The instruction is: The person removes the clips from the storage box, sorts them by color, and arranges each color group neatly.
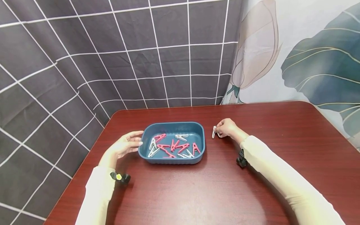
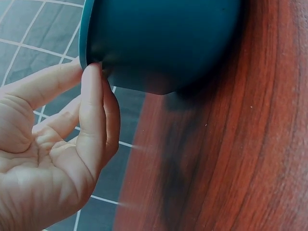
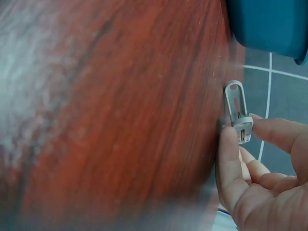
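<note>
A blue plastic basin (image 1: 171, 161) stands on the table, holding several pink clothespins (image 1: 174, 145) and several white clothespins (image 1: 181, 137). At its left end my left hand (image 1: 127, 144) touches the outside just under the rim, fingers fairly straight; in the left wrist view the fingertips (image 2: 91, 72) meet the outer wall. To the right of the basin, my right hand (image 1: 226, 128) pinches a white clothespin (image 1: 214, 132) at the tabletop. The right wrist view shows that clothespin (image 3: 236, 103) between thumb and fingers, its far end pointing toward the basin.
The dark red wooden table (image 1: 182, 190) extends around the basin. Behind it hangs a grey cloth with a white grid (image 1: 174, 62), and at the right a floral curtain (image 1: 309, 62). A small black camera sits on each wrist.
</note>
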{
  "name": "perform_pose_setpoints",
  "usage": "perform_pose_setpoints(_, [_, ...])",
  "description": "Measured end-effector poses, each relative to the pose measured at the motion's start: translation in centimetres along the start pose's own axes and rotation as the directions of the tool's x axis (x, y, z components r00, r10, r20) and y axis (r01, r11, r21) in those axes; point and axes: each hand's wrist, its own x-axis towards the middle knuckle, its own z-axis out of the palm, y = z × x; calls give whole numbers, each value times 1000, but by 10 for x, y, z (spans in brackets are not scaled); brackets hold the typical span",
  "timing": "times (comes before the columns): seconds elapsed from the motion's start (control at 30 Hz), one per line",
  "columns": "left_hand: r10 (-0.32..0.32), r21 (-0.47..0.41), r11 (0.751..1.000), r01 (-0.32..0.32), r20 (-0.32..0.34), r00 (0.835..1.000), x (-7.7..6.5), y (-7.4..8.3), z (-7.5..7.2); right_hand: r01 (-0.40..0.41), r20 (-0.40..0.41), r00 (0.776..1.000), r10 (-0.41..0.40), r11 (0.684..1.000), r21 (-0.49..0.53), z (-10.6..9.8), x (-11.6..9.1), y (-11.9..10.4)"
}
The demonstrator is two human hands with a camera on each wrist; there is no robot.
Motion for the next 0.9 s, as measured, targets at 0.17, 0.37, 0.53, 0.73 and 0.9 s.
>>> perform_pose_setpoints(0.17, [0, -10, 1000, 0, 2, 1000, -1, 2, 1, -18, -19, 1000, 17, 998, -55, -4, -3, -5])
perform_pose_setpoints(0.37, [2, -18, 1000, -2, -6, 1000, 0, 1, 0, 29, -34, 999, -32, 995, -94, -12, -5, -10])
perform_pose_setpoints(0.53, [0, -27, 1000, -1, -11, 1000, 0, -1, 0, 66, -36, 997, -71, 990, -123, -18, -13, -26])
perform_pose_setpoints(0.73, [9, -48, 999, -9, -13, 1000, 2, -4, 1, 87, -40, 995, -95, 982, -170, -30, -23, -52])
perform_pose_setpoints(0.9, [13, -55, 998, -14, -9, 1000, 0, -3, 1, 138, -45, 988, -149, 973, -186, -32, -28, -68])
